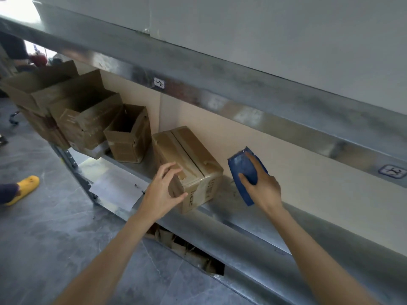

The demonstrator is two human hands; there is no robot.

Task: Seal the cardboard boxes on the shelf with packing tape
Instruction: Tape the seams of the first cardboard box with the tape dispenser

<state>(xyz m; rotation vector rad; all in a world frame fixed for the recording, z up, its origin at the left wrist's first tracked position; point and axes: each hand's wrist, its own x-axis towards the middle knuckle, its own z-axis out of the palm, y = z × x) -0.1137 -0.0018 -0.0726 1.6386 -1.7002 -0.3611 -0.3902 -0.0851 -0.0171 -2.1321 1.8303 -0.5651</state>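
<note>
Scraps below: torn brown cardboard pieces (187, 247) lie in the dark gap under the front edge of the grey metal shelf (246, 227).
Left hand: the left hand (161, 191) cups the near left corner of the closed brown cardboard box (191, 157). Its fingers (168, 169) curl over the top edge and the thumb rests on the front face. It looks like a light steadying hold, probably to stop the box sliding while tape goes on.
Right hand: the right hand (265, 188) grasps the blue plastic tape dispenser (241, 168), forefinger laid across its upper face and thumb on its near side. The other fingers are hidden behind it.
Dispenser: it is tilted, just beside the box's right side and apart from it, over the front part of the shelf. I cannot tell whether it touches the shelf. I judge it is held ready to be carried to the box's seam.
Box: its near corner is at the shelf's front edge. The flaps are folded shut and meet in a dark seam along the top. There are glossy patches at the near end, but I cannot tell whether tape covers the seam.
Floor: a yellow slipper (24, 189) on another person's foot is on the grey floor, left of the shelf.
Waiting work: open brown cardboard boxes (130, 137) stand toward the shelf's left end with flaps up, unsealed.
Above: a small white label (159, 83) is fixed to the upper metal beam (220, 89).
</note>
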